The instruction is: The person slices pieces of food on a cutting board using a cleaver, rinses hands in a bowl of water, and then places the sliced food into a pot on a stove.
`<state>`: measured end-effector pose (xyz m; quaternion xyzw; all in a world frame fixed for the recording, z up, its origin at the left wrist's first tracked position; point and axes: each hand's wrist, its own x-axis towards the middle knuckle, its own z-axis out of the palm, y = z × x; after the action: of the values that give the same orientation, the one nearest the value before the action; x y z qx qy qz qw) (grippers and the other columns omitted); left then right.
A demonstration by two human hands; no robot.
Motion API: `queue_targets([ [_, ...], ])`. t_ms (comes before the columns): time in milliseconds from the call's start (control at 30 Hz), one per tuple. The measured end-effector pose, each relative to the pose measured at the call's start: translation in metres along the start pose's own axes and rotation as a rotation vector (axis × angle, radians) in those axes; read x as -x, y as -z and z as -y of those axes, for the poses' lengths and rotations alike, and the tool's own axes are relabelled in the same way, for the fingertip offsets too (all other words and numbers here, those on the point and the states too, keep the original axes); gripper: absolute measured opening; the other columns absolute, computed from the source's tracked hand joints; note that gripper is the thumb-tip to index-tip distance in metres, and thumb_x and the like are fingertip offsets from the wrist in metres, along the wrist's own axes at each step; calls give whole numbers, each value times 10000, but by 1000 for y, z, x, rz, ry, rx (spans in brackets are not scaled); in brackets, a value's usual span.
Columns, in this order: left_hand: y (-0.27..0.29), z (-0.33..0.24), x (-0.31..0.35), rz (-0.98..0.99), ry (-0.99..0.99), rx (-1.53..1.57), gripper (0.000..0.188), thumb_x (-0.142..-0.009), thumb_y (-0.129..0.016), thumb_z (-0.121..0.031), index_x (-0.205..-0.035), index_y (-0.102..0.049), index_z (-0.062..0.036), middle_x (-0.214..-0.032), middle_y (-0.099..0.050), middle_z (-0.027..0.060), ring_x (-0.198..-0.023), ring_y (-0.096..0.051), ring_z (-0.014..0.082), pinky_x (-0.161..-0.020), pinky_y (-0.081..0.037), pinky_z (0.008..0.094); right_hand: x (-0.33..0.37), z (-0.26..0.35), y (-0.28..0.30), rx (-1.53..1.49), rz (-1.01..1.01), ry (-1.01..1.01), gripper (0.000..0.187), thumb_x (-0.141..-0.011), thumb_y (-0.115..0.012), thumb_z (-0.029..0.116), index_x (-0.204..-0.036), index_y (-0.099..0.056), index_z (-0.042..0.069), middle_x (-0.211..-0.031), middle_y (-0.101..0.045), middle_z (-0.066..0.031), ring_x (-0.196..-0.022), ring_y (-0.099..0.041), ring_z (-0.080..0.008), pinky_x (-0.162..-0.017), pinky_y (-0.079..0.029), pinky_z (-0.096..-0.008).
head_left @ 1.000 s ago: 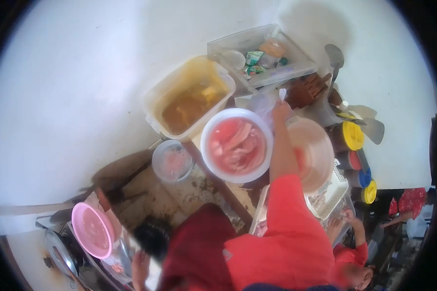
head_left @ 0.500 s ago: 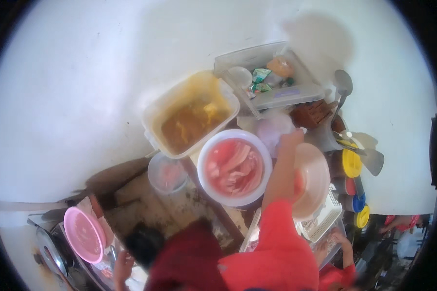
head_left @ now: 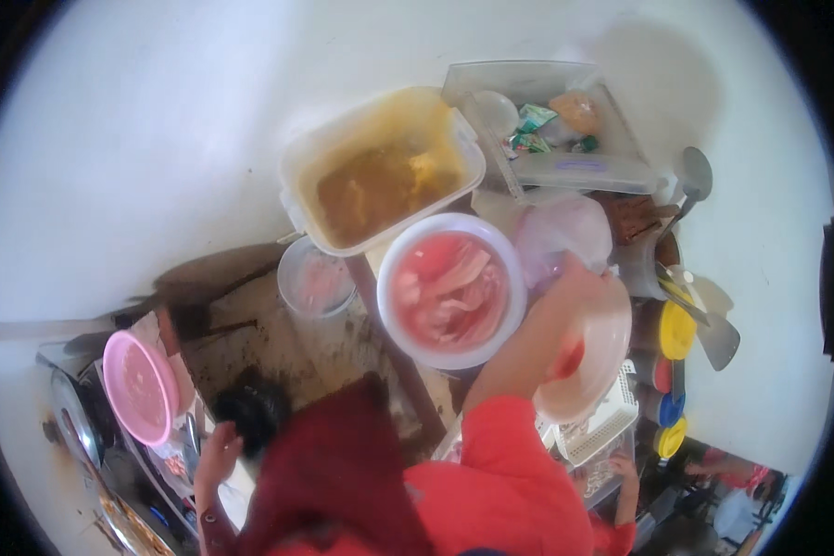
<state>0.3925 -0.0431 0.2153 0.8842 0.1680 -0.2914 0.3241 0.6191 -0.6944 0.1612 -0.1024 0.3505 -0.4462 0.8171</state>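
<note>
right hand [head_left: 574, 284] at pinkish translucent plastic [head_left: 565, 225].
we see it near the white bowl [head_left: 449, 359] of meat [head_left: 459, 287], overlapping the peach tub [head_left: 612, 338]; whether its fingers pinch, we cannot tell.

Worn: bright red top [head_left: 500, 505] with a short right sleeve [head_left: 502, 435]. Forearm [head_left: 519, 357] below it bare. Dark maroon cloth [head_left: 338, 473] overlaps the top's left side

Cannot make out the grip of the right hand [head_left: 576, 285] at three o'clock, blurred against the pinkish plastic [head_left: 565, 230]. Cannot see the left part of the pale basin [head_left: 612, 357], hidden behind the forearm [head_left: 528, 343] at four o'clock. Cannot follow the red sleeve [head_left: 505, 500] past the lower edge at five o'clock.
</note>
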Motion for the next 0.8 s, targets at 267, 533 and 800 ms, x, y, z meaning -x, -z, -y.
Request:
queue_targets([
  [267, -13, -31, 8, 31, -31, -36, 405, -874, -603, -255, -1166, -551, 22, -1104, -624, 223, -1015, -606, 358, -867, -480, 416, 87, 20, 2, 185, 176, -231, 457, -805, -575, 302, -1174, -555, 34, -1242, -563, -180, -1153, -521, -326, -1053, -342, -502],
  [533, -44, 25, 45, -25, 109, 226, 383, -895, -574, -154, -1237, -508, 7, -1012, -639, 185, -921, -626, 314, -804, -487, 392, 116, -42, -2, 48, 54, -216, 449, -861, -514, 390, -1167, -558, 64, -1308, -534, -152, -1261, -455, -320, -1117, -275, -528],
  [800, -40, 35, 26, -44, -57, 145, 395, -880, -600, -142, -1230, -515, 21, -1114, -621, 214, -1034, -613, 305, -883, -474, 373, 199, -33, 13, 52, 240, -439, 190, -868, -509, 311, -863, -555, 127, -1306, -541, -155, -1250, -473, -347, -1090, -288, -582],
])
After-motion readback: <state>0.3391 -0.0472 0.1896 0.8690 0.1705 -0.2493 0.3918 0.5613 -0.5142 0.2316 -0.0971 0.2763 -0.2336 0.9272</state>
